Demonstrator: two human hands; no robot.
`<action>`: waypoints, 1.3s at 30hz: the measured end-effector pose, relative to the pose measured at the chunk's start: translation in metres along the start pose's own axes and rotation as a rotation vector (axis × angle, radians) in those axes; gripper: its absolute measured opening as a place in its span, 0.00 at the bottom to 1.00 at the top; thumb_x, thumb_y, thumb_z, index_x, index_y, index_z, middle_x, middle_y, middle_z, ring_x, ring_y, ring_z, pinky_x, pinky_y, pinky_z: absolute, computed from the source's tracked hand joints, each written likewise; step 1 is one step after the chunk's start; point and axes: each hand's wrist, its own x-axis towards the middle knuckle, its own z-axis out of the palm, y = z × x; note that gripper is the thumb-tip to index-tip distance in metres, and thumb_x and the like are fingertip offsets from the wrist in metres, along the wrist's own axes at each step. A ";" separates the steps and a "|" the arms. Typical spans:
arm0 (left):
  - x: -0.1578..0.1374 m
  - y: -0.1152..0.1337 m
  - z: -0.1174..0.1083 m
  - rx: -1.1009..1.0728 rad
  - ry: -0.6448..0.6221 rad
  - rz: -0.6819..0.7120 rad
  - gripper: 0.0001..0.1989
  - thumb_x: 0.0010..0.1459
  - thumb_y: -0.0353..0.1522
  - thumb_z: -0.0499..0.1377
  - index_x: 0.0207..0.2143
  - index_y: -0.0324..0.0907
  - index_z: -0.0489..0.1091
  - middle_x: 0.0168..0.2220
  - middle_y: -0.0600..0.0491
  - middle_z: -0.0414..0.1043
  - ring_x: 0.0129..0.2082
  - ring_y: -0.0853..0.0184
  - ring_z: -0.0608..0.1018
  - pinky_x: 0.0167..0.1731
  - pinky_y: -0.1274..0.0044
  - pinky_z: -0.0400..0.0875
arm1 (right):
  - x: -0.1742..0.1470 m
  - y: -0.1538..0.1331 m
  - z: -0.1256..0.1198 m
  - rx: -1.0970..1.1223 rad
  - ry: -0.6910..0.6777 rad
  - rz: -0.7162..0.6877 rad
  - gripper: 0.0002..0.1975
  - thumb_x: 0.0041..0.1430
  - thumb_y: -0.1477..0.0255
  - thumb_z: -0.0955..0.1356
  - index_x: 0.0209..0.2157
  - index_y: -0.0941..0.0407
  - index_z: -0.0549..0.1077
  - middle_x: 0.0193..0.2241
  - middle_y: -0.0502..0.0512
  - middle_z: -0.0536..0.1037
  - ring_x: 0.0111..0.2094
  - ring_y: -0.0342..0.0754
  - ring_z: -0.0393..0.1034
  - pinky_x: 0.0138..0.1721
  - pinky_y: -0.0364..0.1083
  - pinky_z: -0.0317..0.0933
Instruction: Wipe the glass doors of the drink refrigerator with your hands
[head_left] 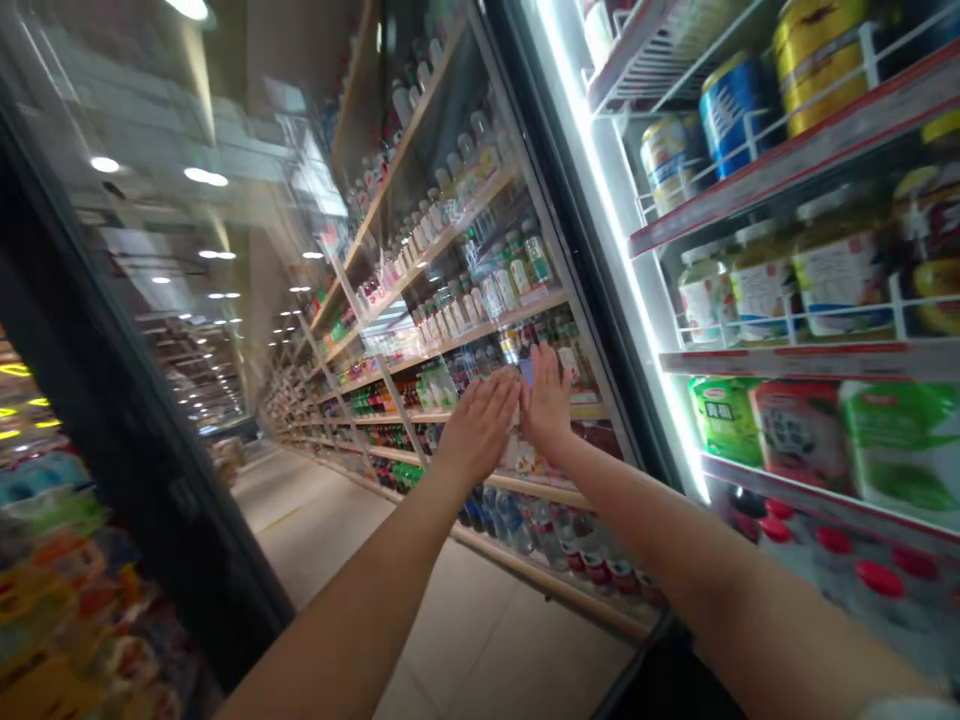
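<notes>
Both arms reach forward to the glass door (390, 330), which stands open in its dark frame. My left hand (480, 425) lies on the pane, fingers stretched out side by side. Close on its right, my right hand (546, 400) is held up against the glass with its fingers a little apart. The two hands nearly touch. Something pale (513, 447) shows between and below them; I cannot tell whether it is a cloth, a reflection or goods behind the glass.
At right, the lit fridge (750, 360) holds cans, jars, packs and red-capped bottles on wire-fronted shelves. Long bottle shelves (450, 345) appear in the pane, seen through it or mirrored. Dark door frame (112, 400) crosses the left side, beside blurred packaged goods (82, 590). Tiled floor (480, 620) lies below.
</notes>
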 end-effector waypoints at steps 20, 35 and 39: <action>0.050 -0.058 -0.038 0.103 0.113 -0.192 0.32 0.67 0.34 0.50 0.69 0.26 0.51 0.71 0.38 0.48 0.71 0.50 0.53 0.70 0.61 0.50 | 0.051 0.024 -0.016 -0.048 -0.148 -0.145 0.30 0.72 0.62 0.52 0.72 0.57 0.48 0.73 0.53 0.47 0.73 0.53 0.37 0.70 0.62 0.39; 0.035 -0.135 -0.085 0.213 0.063 -0.135 0.31 0.70 0.37 0.43 0.71 0.33 0.48 0.72 0.47 0.45 0.71 0.57 0.53 0.70 0.58 0.46 | 0.048 0.028 -0.009 -0.049 -0.113 -0.169 0.30 0.72 0.63 0.53 0.72 0.56 0.48 0.72 0.55 0.50 0.73 0.53 0.39 0.70 0.62 0.41; 0.021 -0.176 -0.115 0.197 0.174 -0.412 0.37 0.68 0.48 0.37 0.69 0.30 0.49 0.72 0.43 0.47 0.71 0.54 0.52 0.68 0.52 0.42 | 0.047 0.026 -0.010 -0.056 -0.115 -0.164 0.30 0.72 0.63 0.52 0.71 0.57 0.50 0.72 0.55 0.50 0.73 0.53 0.39 0.70 0.61 0.42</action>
